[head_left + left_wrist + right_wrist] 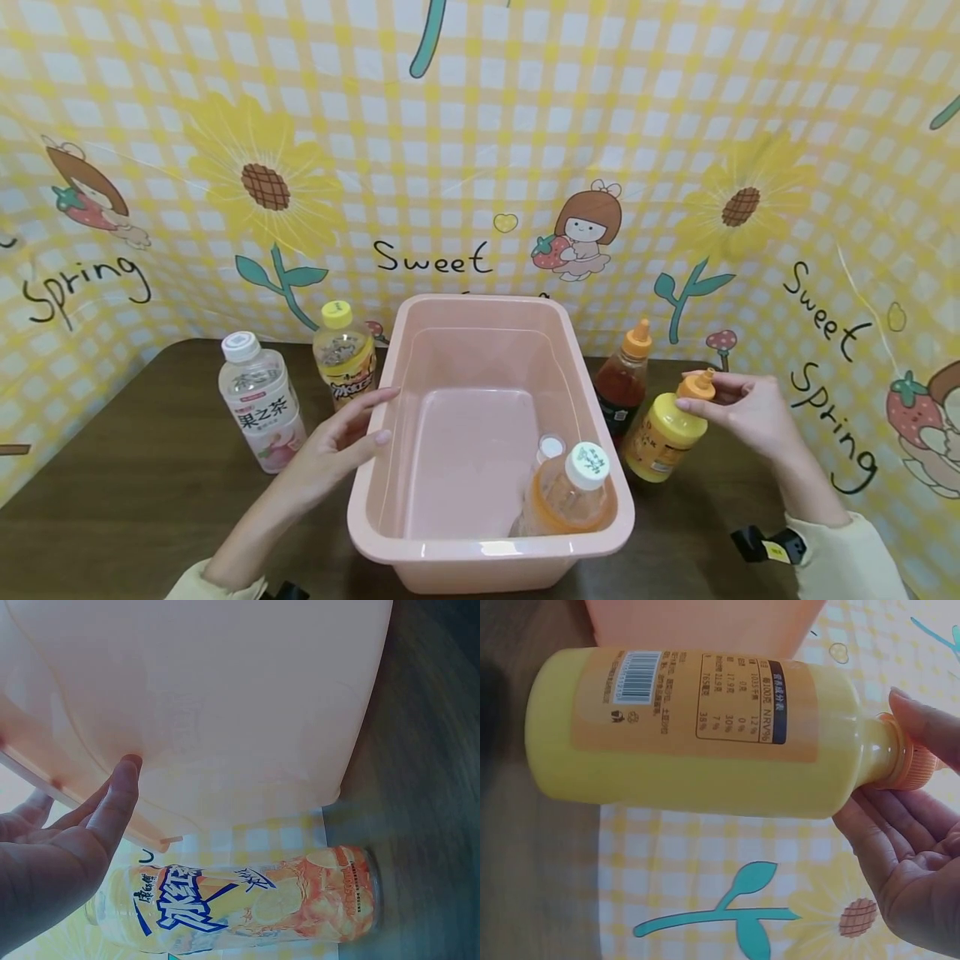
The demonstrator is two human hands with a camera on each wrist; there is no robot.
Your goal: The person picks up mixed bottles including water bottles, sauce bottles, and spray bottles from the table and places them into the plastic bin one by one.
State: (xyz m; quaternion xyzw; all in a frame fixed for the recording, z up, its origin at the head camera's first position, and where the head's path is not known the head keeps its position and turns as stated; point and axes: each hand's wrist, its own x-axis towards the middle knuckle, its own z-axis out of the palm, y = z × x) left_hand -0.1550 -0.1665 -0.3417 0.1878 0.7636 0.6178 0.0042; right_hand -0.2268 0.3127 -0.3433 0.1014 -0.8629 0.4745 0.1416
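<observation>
My right hand [750,412] holds a yellow squeeze bottle [663,442] by its orange nozzle cap, thumb on one side and fingers on the other. In the right wrist view the yellow bottle [697,735] shows a label with a barcode and a nutrition table. My left hand [330,450] grips the left rim of a pink plastic tub [480,547], some fingers under the rim against the outer wall. Inside the tub's near right corner stands a clear bottle with a white cap [588,465] and an orange band; another white cap [551,447] shows behind it.
Left of the tub stand an iced tea bottle [345,358] with a yellow cap and a pink-labelled drink bottle [262,408]. A dark red sauce bottle [622,387] stands between tub and yellow bottle. A checked cloth [465,167] hangs behind the brown table [97,500].
</observation>
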